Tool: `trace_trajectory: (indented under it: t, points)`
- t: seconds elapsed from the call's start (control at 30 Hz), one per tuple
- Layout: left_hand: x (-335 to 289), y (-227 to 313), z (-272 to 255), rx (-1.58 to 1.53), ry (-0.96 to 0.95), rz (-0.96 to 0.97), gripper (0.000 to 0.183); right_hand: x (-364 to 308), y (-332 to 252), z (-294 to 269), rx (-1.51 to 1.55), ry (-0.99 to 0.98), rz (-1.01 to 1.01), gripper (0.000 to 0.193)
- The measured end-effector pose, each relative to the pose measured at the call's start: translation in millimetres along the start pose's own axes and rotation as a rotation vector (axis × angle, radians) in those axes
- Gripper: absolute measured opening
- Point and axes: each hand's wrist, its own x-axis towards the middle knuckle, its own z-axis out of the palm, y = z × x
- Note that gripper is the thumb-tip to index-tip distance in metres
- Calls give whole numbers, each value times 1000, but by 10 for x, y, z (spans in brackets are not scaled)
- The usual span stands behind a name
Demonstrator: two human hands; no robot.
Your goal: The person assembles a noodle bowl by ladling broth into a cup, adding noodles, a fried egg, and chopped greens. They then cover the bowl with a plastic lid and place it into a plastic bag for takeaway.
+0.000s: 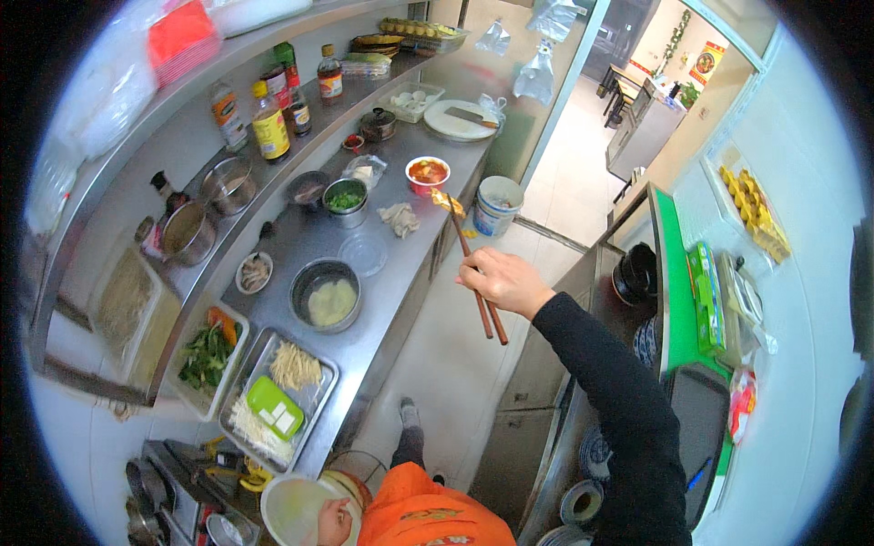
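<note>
Right hand (501,278) seemingly beyond counter edge (410,273)

brown chopsticks (463,239), slanted | yellowish morsel (443,199) at tips, perhaps pinched | pale tub (289,506)

The chopsticks (463,238) are reddish brown, the sleeve (619,391) black, the apron (435,514) orange.

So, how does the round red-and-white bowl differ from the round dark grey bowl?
The red-and-white bowl is bright; the dark grey bowl is dull.
The dark grey bowl looks wider than the red-and-white bowl.
Red soupy food nearly fills the red-and-white bowl; pale yellow food sits low in the dark grey bowl.
Both are round, uncovered and stand on the silvery steel counter.
</note>
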Motion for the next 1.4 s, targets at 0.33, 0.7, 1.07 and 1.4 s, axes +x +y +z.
trace_trajectory:
  t: [0.33,0.7,1.07,1.4]
  points:
    - [1170,-1031,538,178,-349,-7,29,889,1962,1500,26,-258,-10,12]
    - [1720,-401,814,-175,-463,-146,34,1409,3049,2337,81,-387,-123,13]
    - [1204,509,1925,-141,-254,-364,34,1437,3316,2080,188,-343,-220,27]
    - [814,783,2181,-317,-143,-649,40,1317,3086,1471,229,-190,-205,21]
